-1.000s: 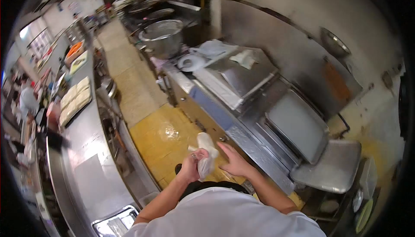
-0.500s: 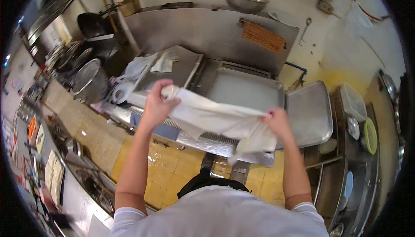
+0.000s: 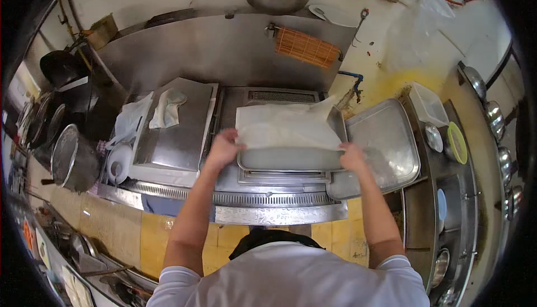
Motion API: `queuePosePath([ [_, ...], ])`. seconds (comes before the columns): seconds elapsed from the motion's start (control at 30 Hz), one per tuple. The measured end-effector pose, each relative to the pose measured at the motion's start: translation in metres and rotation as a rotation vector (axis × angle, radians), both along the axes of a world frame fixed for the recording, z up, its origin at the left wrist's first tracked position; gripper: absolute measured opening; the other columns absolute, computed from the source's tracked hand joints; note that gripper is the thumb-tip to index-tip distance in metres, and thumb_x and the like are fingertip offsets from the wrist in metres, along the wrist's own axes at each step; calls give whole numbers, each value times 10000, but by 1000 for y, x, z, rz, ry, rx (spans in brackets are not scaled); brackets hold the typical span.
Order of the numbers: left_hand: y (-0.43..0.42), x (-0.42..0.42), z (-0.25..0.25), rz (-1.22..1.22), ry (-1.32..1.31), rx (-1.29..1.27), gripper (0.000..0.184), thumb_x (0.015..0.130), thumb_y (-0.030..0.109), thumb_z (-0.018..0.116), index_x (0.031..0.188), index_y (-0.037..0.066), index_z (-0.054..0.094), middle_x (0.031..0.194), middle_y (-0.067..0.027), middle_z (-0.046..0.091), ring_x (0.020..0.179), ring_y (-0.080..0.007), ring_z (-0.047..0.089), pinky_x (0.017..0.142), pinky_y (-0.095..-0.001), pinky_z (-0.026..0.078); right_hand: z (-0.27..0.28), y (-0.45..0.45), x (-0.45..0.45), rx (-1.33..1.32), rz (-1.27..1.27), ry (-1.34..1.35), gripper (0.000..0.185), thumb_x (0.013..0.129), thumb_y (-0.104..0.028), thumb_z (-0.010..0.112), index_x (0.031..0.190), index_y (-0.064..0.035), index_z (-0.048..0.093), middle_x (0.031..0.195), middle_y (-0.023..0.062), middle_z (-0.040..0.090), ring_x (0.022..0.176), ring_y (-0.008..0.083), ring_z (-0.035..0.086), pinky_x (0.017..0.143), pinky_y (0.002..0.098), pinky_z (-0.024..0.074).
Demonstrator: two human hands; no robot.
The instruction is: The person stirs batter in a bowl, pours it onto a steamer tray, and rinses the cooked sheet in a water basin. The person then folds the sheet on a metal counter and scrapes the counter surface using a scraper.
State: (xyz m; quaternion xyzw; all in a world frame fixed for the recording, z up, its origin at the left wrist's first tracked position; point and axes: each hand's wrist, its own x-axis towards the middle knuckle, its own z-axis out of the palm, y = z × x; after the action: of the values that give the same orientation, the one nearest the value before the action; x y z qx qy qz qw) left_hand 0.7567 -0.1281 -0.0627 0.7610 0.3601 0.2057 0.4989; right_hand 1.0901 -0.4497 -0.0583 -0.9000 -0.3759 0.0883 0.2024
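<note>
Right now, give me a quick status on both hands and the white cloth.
Left hand and right hand pinching near edge of white cloth. Cloth spread over far part of shallow tray. Possible snag: metal pan close at right.

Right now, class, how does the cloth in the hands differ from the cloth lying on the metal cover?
The held cloth is spread out, while the resting cloth lies bunched. The held cloth looks larger than the resting cloth. The left hand and right hand grip the held cloth; neither touches the resting cloth. Both are pale.
</note>
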Motion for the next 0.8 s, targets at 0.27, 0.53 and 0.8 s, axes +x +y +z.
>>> queuePosePath([
  [0.27,-12,69,-119,-249,277,261,437,788,214,815,1115,-34,664,1074,-215,703,988,-385,691,924,-455,547,-90,76,-73,13,203,-27,543,815,-73,598,1357,-48,627,1496,253,500,1411,423,435,1179,480,382],
  [0.53,-19,63,-120,-261,276,211,411,828,187,774,1167,7,629,1179,-238,635,1068,-435,655,947,-490,533,-81,127,2,-387,153,132,335,865,-171,629,1170,-85,735,1136,161,739,1039,346,705,924,413,549],
  [0.8,-30,60,-110,-165,252,335,506,859,210,744,1321,84,580,1352,-177,502,1250,-404,559,997,-480,520,107,207,157,315,-141,-279,508,861,-125,617,1345,21,563,1281,244,642,1199,425,605,1003,482,502],
])
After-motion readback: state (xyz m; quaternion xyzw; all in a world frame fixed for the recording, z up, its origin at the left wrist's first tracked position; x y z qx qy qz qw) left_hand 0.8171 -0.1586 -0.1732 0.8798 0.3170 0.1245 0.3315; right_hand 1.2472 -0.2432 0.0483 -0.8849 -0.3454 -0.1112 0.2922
